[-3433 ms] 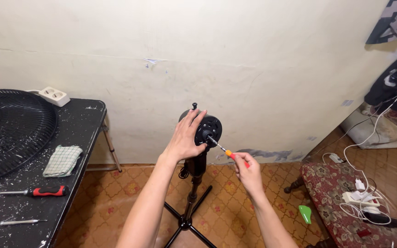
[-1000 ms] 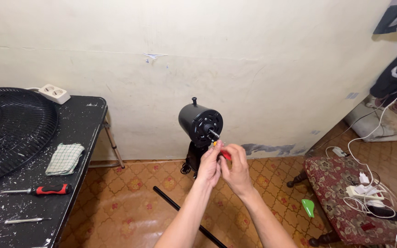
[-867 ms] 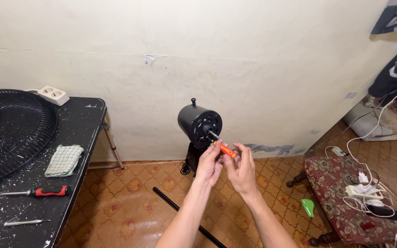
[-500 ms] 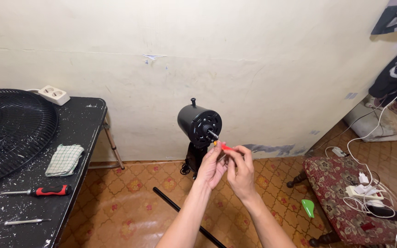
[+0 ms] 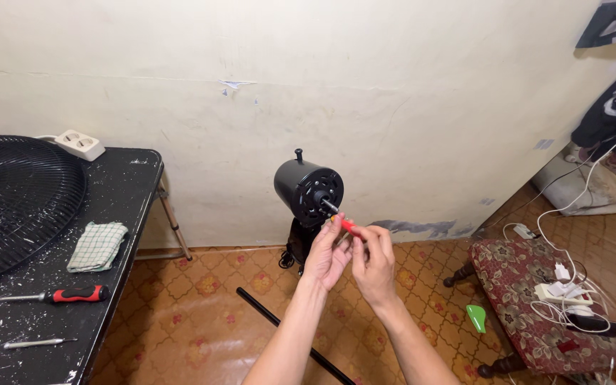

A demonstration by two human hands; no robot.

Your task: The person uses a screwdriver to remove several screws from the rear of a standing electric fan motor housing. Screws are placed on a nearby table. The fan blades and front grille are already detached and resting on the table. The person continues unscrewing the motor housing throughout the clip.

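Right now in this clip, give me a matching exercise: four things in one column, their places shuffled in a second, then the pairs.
Things:
1. small orange-handled screwdriver
2. red-and-black-handled screwdriver
3. green-checked folded cloth
4. white power strip

Places:
A. far end of the black paint-flecked table, by the wall
B. between the left hand and right hand
C. on the table, beside the black wire fan grille
D. on the table, nearer than the cloth

Pairs: 1-B, 2-D, 3-C, 4-A
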